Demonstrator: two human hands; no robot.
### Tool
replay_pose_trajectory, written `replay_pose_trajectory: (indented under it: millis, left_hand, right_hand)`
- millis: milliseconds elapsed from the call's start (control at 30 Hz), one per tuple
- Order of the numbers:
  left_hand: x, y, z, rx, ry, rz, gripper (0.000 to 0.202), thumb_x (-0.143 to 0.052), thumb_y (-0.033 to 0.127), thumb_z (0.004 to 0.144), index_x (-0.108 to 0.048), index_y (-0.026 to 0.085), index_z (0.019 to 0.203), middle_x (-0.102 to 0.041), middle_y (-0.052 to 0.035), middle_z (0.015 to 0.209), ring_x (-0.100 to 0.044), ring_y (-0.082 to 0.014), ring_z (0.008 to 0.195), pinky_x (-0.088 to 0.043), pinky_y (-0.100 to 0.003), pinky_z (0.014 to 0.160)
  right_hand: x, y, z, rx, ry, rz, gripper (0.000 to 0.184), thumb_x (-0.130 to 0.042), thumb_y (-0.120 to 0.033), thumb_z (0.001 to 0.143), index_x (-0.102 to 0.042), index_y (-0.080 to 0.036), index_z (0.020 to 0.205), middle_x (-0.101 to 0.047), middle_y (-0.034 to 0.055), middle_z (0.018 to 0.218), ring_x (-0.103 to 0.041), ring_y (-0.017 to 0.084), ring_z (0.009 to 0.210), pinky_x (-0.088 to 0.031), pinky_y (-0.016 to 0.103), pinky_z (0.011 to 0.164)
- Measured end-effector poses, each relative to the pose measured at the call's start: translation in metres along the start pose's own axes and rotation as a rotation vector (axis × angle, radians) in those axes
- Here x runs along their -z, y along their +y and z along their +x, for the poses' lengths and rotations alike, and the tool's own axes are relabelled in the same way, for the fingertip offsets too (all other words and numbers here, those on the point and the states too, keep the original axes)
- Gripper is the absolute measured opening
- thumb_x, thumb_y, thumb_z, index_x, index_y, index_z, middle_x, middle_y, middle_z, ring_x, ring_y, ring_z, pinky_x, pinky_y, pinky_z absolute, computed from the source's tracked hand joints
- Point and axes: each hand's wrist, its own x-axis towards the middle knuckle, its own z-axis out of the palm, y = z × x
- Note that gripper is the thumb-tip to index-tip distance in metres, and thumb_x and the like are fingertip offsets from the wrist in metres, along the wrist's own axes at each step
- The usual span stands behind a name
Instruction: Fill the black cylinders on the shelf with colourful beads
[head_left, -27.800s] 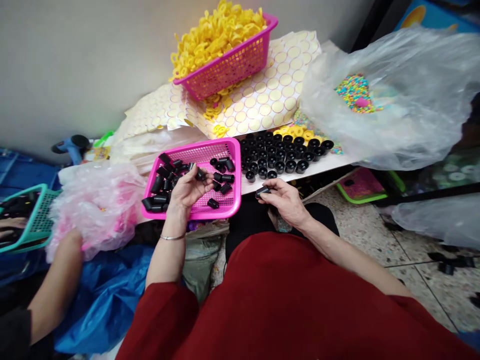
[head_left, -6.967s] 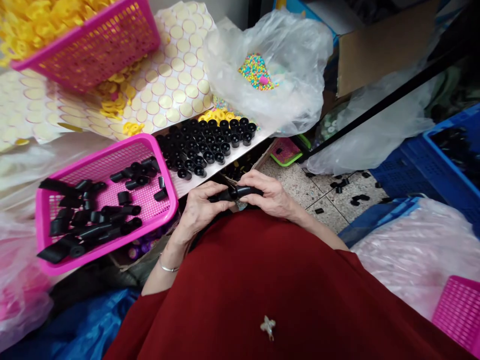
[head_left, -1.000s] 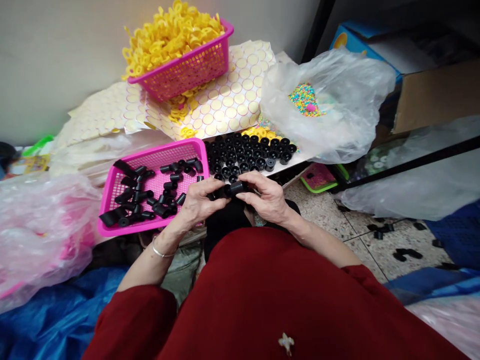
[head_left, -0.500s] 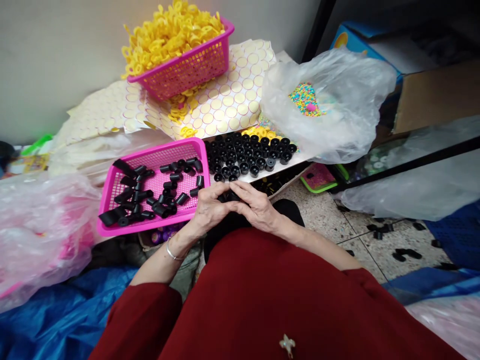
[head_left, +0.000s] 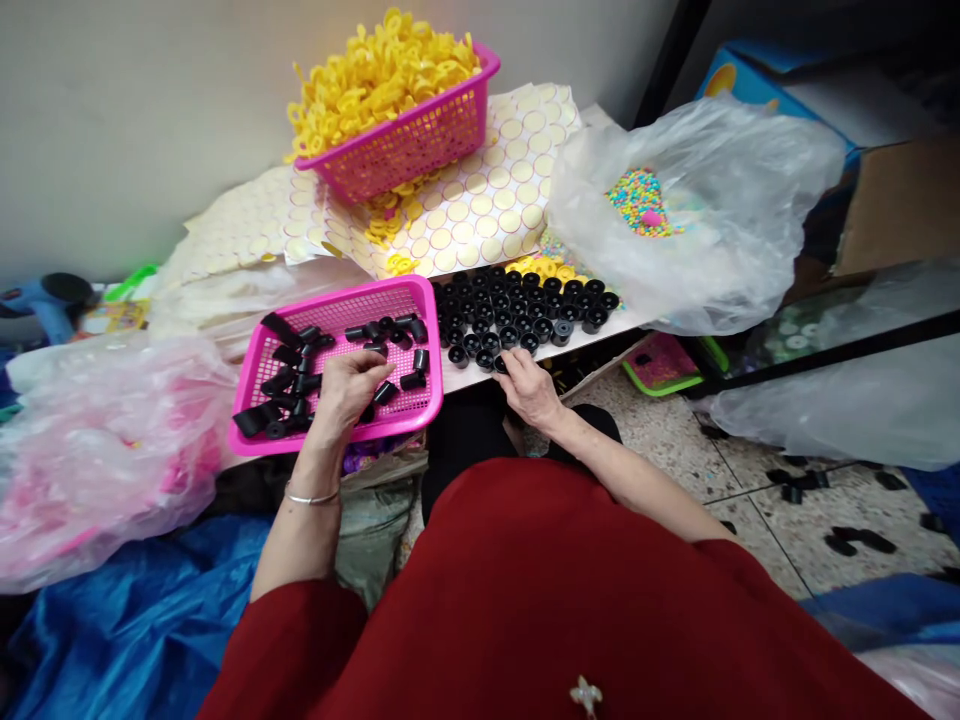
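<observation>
My left hand is over the pink basket, its fingers bent together among short black plastic tubes. Whatever is between those fingertips is hidden. Farther right, my right hand has its thumb and fingers closed on a black plastic cup at the front edge of the white board. That cup stands upright beside rows of similar round black cups, open ends up. One lone cup at the right shows a closed, greyish top.
Behind stands a pink basket heaped with yellow plastic rings, on sheets of round stickers. A clear plastic bag with colourful beads lies right. Loose black pieces are scattered on the floor.
My hands were together in front of the board and have parted. The left has moved left over the basket; the right has moved to the front row of cups. The view has shifted slightly.
</observation>
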Motion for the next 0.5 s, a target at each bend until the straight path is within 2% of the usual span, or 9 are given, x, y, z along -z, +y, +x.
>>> replay_pose_trajectory:
  millis: [133,267,400,500]
  left_hand:
    - [-0.005,-0.013,0.007,-0.104,-0.271,0.482,0.018,-0.077,0.025,0.059,-0.073,0.018,0.075,-0.071,-0.0073,0.082,-0.065,-0.0247,0.079,-0.048,-0.032,0.074]
    - [-0.020,-0.011,0.005,-0.208,-0.446,0.840,0.021,-0.072,0.027,0.068,-0.074,0.018,0.087,-0.070,-0.0124,0.091,-0.067,-0.0302,0.087,-0.048,-0.034,0.075]
    - [-0.018,-0.008,0.006,-0.162,-0.500,0.984,0.022,-0.067,0.032,0.073,-0.073,0.017,0.088,-0.071,-0.0132,0.089,-0.067,-0.0314,0.090,-0.048,-0.034,0.074]
    - [-0.009,-0.005,0.003,-0.142,-0.398,0.875,0.024,-0.067,0.037,0.073,-0.073,0.016,0.083,-0.071,-0.0102,0.086,-0.066,-0.0275,0.085,-0.048,-0.034,0.074]
  right_hand:
    - [-0.011,0.006,0.004,0.024,0.001,-0.063,0.039,-0.043,-0.023,0.095,-0.054,-0.008,0.130,-0.058,0.0250,0.126,-0.059,0.034,0.120,-0.057,0.048,0.094]
    - [-0.016,0.011,0.003,0.064,0.035,-0.067,0.039,-0.043,-0.022,0.096,-0.051,-0.008,0.130,-0.055,0.0252,0.129,-0.058,0.033,0.123,-0.057,0.045,0.096]
    - [-0.014,0.013,-0.003,0.118,0.074,-0.073,0.037,-0.044,-0.020,0.095,-0.047,-0.008,0.130,-0.055,0.0248,0.125,-0.062,0.030,0.114,-0.061,0.043,0.087]
    - [-0.005,0.005,-0.005,0.136,0.117,-0.041,0.033,-0.047,-0.021,0.095,-0.048,-0.010,0.127,-0.057,0.0230,0.121,-0.065,0.028,0.107,-0.061,0.041,0.081]
